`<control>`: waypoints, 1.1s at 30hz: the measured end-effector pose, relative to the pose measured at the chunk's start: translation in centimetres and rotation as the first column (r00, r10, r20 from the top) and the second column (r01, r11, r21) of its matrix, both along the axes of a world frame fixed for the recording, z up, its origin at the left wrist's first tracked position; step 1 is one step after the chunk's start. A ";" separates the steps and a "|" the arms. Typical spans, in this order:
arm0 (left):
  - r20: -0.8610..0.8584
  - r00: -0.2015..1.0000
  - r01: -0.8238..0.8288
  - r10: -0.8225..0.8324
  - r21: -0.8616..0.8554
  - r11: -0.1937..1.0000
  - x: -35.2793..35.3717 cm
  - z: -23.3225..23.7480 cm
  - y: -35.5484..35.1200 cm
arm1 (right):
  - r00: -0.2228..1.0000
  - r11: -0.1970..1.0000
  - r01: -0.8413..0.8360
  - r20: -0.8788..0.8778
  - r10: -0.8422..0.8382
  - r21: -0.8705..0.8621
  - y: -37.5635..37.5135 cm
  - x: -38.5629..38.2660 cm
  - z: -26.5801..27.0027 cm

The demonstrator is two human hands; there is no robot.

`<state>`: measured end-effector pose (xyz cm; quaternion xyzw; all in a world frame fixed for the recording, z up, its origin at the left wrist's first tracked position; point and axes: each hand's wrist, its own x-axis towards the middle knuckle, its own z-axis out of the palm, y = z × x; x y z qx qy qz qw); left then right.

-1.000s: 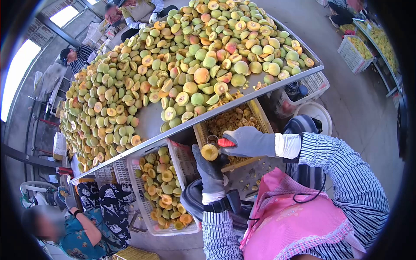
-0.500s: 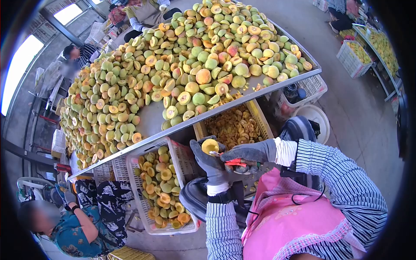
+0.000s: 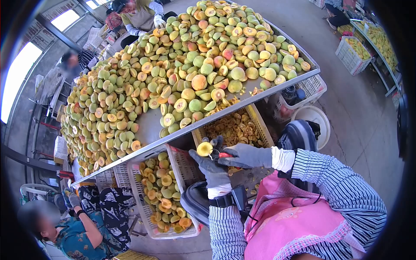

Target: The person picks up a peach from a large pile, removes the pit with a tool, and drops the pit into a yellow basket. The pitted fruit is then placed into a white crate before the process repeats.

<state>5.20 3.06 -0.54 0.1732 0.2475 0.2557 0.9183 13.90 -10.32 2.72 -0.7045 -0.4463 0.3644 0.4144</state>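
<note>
My left hand (image 3: 212,171), in a grey glove, is closed around a peach half (image 3: 204,149) with its yellow cut face turned up. My right hand (image 3: 250,156), gloved too, grips the red handle of a small pitting tool (image 3: 225,155). The tool's metal loop is right at the peach half's edge. Both hands are over my lap, in front of a yellow crate (image 3: 265,125) of scraps and cut pieces. Part of the tool's handle is hidden by my right fingers.
A metal table (image 3: 151,123) heaped with halved peaches stands ahead. Below its edge, a white crate (image 3: 197,227) holds more halves. A white bucket (image 3: 324,130) is at right. One person (image 3: 82,234) sits at left; another (image 3: 141,17) works across the table.
The peach half has shifted slightly left and its face looks smoother. My right hand has turned over and straightened, and the tool's loop has come into sight. The person across the table leans in.
</note>
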 end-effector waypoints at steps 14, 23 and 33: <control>-0.151 0.342 0.091 0.927 0.988 0.127 -20.2 7.7 8.0 | 0.608 0.939 0.335 0.745 -0.276 0.074 8.3 16.4 0.3; -0.194 0.928 -0.042 0.319 0.795 0.606 -2.6 8.9 5.5 | 0.632 0.848 0.525 0.636 -0.444 0.070 5.1 17.5 -1.0; -0.108 0.979 -0.021 0.171 0.787 0.616 7.4 3.4 3.1 | 0.875 0.852 0.419 -0.391 -0.286 0.315 7.4 7.5 1.5</control>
